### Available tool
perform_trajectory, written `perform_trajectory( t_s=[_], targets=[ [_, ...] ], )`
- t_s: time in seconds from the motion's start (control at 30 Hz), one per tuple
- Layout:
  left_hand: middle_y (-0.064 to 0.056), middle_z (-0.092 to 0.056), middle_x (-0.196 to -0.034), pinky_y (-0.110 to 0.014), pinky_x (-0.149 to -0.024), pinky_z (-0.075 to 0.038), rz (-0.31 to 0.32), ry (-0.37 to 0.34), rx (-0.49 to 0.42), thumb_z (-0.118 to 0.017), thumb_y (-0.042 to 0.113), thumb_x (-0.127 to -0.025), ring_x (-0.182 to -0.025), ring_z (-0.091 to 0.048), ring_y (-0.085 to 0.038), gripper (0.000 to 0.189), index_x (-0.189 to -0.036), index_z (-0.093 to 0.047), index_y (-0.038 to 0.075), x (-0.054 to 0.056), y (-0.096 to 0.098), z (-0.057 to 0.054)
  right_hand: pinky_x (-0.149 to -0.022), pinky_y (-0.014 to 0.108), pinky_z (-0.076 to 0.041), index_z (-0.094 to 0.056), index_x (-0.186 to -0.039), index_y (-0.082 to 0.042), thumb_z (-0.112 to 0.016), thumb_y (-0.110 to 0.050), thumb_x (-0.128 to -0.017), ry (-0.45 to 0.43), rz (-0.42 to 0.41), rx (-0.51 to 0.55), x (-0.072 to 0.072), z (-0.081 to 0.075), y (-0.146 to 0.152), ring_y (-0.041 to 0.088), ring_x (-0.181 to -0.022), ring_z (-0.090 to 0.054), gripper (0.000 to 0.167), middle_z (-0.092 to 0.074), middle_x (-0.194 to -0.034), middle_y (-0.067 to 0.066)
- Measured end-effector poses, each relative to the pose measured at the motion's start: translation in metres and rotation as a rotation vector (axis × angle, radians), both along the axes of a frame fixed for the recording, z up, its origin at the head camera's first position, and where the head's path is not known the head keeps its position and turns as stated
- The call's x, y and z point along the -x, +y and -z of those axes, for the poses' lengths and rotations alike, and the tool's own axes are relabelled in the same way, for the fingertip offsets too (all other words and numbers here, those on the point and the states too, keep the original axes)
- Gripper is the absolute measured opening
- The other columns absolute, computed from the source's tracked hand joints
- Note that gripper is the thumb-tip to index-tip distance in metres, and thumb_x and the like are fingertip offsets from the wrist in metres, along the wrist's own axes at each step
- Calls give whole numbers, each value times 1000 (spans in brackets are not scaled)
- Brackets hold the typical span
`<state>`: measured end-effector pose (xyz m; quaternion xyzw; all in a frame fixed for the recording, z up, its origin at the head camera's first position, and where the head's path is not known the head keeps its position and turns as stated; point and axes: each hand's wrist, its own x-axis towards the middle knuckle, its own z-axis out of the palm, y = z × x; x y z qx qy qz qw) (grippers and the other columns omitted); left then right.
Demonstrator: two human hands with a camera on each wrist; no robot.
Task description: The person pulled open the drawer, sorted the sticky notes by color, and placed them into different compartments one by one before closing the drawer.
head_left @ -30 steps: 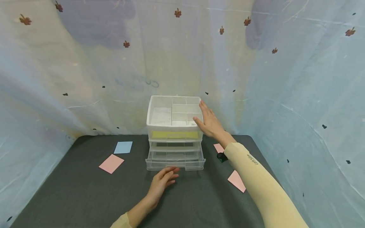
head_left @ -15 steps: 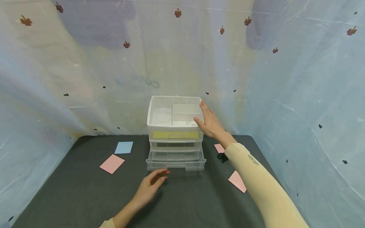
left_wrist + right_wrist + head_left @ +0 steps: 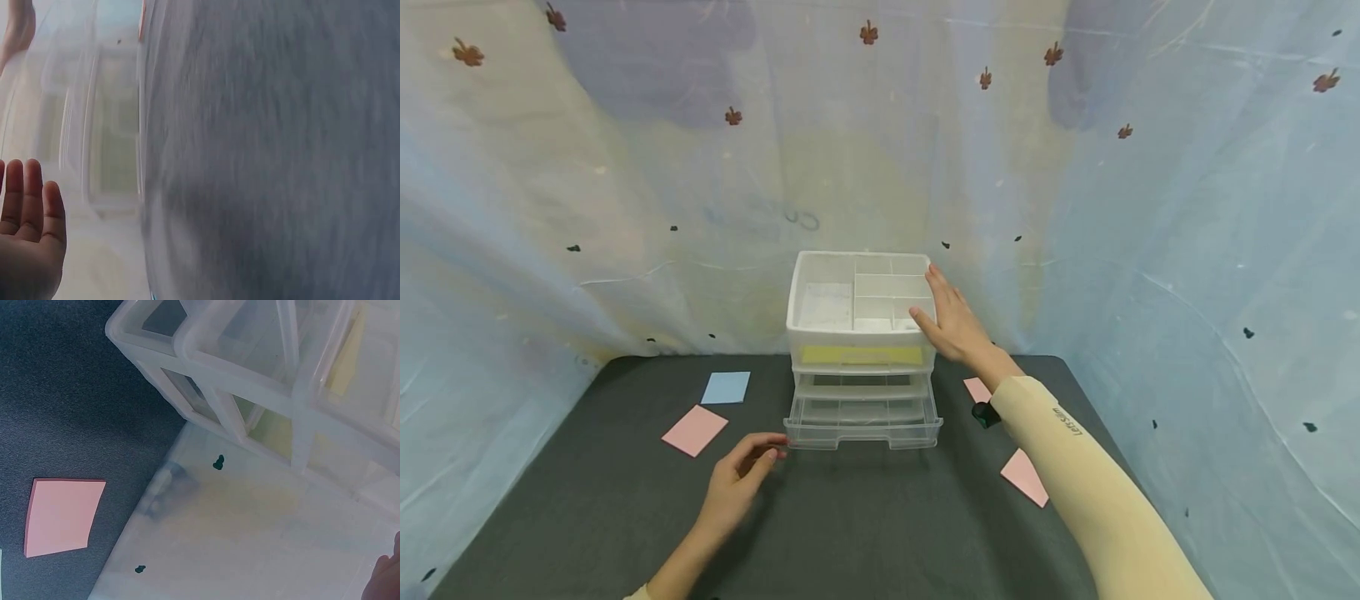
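A white plastic drawer unit [image 3: 820,338] stands at the back of the dark table, its top divided into compartments. Its clear bottom drawer [image 3: 902,437] is pulled out toward me. Yellow [image 3: 861,356] shows through the top drawer. My left hand [image 3: 730,492] is beside the drawer's front left corner, fingers loosely bent, holding nothing; in the left wrist view the fingers [image 3: 32,197] extend before the blurred unit. Against the unit's upper right side lies my right hand [image 3: 953,325], fingers straight and thumb spread over the top's edge. Only a bit of that hand shows in the right wrist view.
On the left lie a blue sticky-note pad [image 3: 726,387] and a pink pad [image 3: 695,431]. Two more pink pads, one farther back [image 3: 977,389] and one nearer [image 3: 1024,477], lie partly behind my right arm. A patterned curtain [image 3: 865,167] hangs behind the table.
My left hand has moved left, from under the middle of the bottom drawer's front to its left corner. The right hand and the drawer look the same.
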<state>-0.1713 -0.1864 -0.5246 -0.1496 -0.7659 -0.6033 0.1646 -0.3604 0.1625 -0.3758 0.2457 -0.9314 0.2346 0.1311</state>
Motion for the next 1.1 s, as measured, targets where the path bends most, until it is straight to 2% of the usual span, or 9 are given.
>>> perform_trajectory(
  t_s=[0.17,0.33,0.47,0.7,0.8,0.97,1.03,1.1],
  targets=[
    [-14,-70,-118,-15,-86,-54,-71,27,13,-59,0,-105,-102,-71,-13,22,-125,-69,1,7,-20,1,-130,49,-7,-10,-167,-3,-40,-48,-111,1,0,0,0,0,0,27,-161,-10,78,-2,-176,8],
    [-24,-68,-119,-11,-84,-52,-139,66,38,-59,-4,-103,-100,-69,-3,24,-126,-68,-4,17,-40,0,-130,49,-7,-9,-167,-4,-40,-49,-110,-1,4,-2,0,-1,0,28,-161,-10,79,-1,-176,7],
    [-24,-68,-119,-9,-81,-51,-206,69,95,-60,-3,-103,-99,-67,2,26,-128,-67,-4,24,-61,2,-130,49,-8,-9,-167,-4,-41,-48,-110,-2,3,0,0,0,0,27,-161,-10,79,-1,-176,7],
    [-20,-68,-125,-4,-78,-48,-327,45,237,-61,4,-104,-100,-60,13,30,-134,-65,0,34,-99,4,-130,48,-7,-10,-167,-3,-41,-46,-110,4,2,3,-1,-1,0,27,-161,-10,78,-2,-176,8],
    [-18,-69,-122,-3,-77,-45,-369,32,296,-61,7,-105,-97,-56,16,30,-134,-66,2,40,-114,4,-130,48,-7,-10,-167,-3,-41,-46,-111,6,4,-1,0,0,-1,28,-161,-10,77,-1,-176,7],
    [-16,-66,-118,-4,-74,-42,-398,31,439,-63,8,-103,-93,-47,20,29,-131,-66,1,52,-137,7,-130,47,-7,-10,-167,-4,-40,-47,-111,5,11,-6,0,0,0,26,-161,-10,77,-1,-176,6],
    [-17,-65,-118,-11,-72,-47,-389,13,500,-62,7,-103,-95,-57,7,30,-131,-65,0,55,-145,8,-130,47,-6,-10,-167,-4,-40,-47,-111,5,11,-4,0,1,0,26,-161,-10,77,0,-176,6],
    [-19,-63,-118,-24,-72,-52,-375,-6,554,-63,7,-102,-98,-65,-10,30,-131,-65,-1,57,-152,7,-130,47,-7,-10,-167,-5,-40,-48,-111,2,11,-5,0,1,0,26,-161,-10,77,0,-176,6]
  ],
)
